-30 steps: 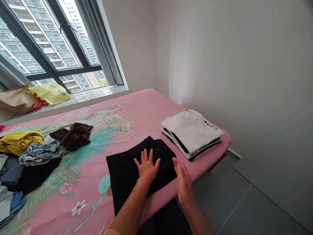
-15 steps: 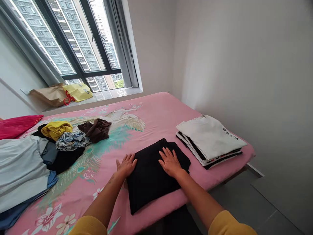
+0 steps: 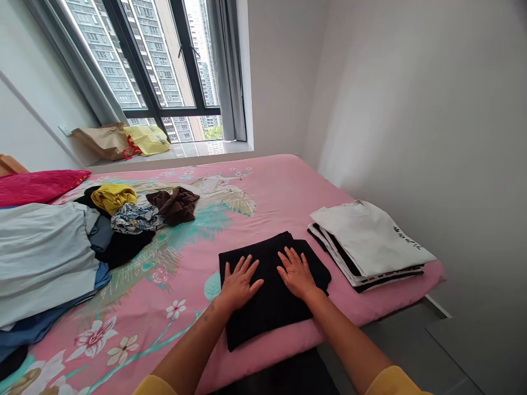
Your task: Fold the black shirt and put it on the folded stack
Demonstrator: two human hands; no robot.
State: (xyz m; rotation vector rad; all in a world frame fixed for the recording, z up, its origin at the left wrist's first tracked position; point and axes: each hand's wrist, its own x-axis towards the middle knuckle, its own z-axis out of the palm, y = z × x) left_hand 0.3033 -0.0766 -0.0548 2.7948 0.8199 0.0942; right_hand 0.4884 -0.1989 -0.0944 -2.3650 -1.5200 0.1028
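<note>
both hands (image 3: 239, 285) spread flat on a folded black garment (image 3: 269, 307) atop pink bedding (image 3: 284, 192)

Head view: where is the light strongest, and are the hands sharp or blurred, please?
In the head view, the window is brightest, with glare on the sill; there too, the wall darkens toward the right edge; in the same head view, the left hand and right hand look fairly sharp on the black garment, without obvious motion blur.
</note>
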